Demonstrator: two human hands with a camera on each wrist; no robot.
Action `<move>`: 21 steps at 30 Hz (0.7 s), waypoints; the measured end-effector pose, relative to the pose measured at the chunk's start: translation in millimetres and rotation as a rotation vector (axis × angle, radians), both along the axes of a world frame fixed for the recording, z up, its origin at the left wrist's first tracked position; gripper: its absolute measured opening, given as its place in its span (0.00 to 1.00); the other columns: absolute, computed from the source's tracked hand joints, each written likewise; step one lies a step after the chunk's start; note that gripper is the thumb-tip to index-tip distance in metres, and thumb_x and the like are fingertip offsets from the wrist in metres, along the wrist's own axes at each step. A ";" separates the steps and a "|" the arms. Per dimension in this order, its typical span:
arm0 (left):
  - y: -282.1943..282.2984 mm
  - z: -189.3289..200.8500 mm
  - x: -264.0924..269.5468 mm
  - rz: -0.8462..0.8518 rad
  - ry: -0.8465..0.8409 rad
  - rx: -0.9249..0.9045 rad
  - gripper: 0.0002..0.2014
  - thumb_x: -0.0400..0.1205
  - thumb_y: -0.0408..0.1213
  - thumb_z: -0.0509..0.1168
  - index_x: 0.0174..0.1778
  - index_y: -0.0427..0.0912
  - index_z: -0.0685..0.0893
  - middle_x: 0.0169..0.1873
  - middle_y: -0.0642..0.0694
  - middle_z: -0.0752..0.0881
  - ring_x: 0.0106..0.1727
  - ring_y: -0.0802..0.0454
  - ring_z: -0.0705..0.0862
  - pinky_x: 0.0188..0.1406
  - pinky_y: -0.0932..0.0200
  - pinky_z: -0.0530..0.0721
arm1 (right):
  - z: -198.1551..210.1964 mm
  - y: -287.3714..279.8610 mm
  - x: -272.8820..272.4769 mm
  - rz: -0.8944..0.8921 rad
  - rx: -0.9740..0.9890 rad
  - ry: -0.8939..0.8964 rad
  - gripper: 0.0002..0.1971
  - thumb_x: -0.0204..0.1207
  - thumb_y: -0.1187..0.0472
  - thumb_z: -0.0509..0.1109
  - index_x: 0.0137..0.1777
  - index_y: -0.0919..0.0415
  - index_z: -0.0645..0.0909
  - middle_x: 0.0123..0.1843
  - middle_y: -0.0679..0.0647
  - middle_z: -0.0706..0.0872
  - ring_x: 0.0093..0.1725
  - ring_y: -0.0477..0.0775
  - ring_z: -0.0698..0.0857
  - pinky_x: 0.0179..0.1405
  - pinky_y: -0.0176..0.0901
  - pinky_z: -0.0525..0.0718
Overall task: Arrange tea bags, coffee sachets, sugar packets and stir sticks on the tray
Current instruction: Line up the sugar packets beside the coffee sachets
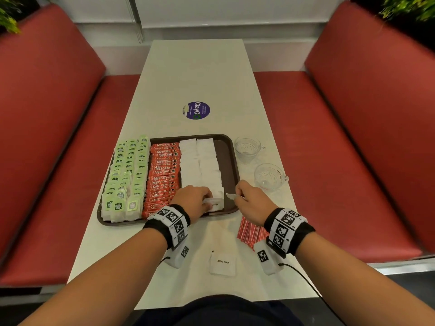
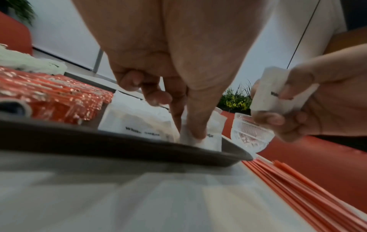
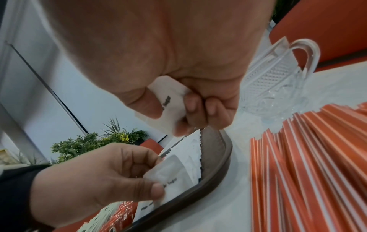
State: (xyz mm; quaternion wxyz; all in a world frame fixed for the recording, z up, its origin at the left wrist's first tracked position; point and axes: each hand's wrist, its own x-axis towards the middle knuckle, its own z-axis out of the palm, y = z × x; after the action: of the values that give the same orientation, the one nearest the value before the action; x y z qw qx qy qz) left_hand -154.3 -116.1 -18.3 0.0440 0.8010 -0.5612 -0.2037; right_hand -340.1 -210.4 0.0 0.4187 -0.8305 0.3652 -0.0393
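Tray point(image 1: 231, 149): tea bags point(image 1: 124, 175) left, coffee point(image 1: 162, 175) mid, sugar point(image 1: 200, 165) right; cups point(image 1: 247, 147) beside.

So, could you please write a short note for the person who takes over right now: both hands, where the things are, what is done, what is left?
Left hand: pinches a sugar packet at the near end of the sugar rows on the tray.
Right hand: holds another sugar packet above the tray's near right corner.
Done: tea bags, coffee sachets and two sugar rows lie on the tray.
Left: place both held packets, then the loose sugar packet on the table, then the stir sticks, which lie off the tray. A bare strip along the tray's right side looks suitable.
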 end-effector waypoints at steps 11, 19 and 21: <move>-12.3 -11.7 -2.8 -0.114 -0.129 -0.031 0.14 0.79 0.55 0.70 0.59 0.59 0.82 0.58 0.54 0.81 0.59 0.49 0.77 0.60 0.50 0.77 | -8.0 -8.8 -1.3 0.012 -0.087 0.024 0.02 0.81 0.64 0.63 0.50 0.59 0.77 0.45 0.50 0.78 0.42 0.49 0.77 0.36 0.36 0.71; -19.3 -11.2 -4.4 -0.153 -0.223 0.012 0.12 0.82 0.55 0.67 0.61 0.61 0.85 0.62 0.55 0.82 0.61 0.48 0.77 0.60 0.49 0.75 | -13.0 -11.5 0.0 0.034 -0.064 0.040 0.07 0.83 0.62 0.63 0.56 0.61 0.81 0.47 0.53 0.83 0.45 0.53 0.81 0.42 0.44 0.78; -20.6 -11.1 -2.8 -0.150 -0.213 0.012 0.13 0.82 0.56 0.67 0.61 0.61 0.85 0.62 0.55 0.82 0.61 0.48 0.76 0.60 0.49 0.75 | -13.3 -11.9 -0.6 0.044 -0.067 0.043 0.07 0.83 0.62 0.63 0.56 0.61 0.81 0.48 0.54 0.85 0.46 0.54 0.82 0.44 0.45 0.80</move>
State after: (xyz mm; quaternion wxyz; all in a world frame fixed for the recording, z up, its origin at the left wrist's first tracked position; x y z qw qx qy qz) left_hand -157.1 -136.8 -29.4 -0.0359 0.7742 -0.6197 -0.1238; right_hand -340.8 -222.3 -13.3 0.3833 -0.8526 0.3543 -0.0244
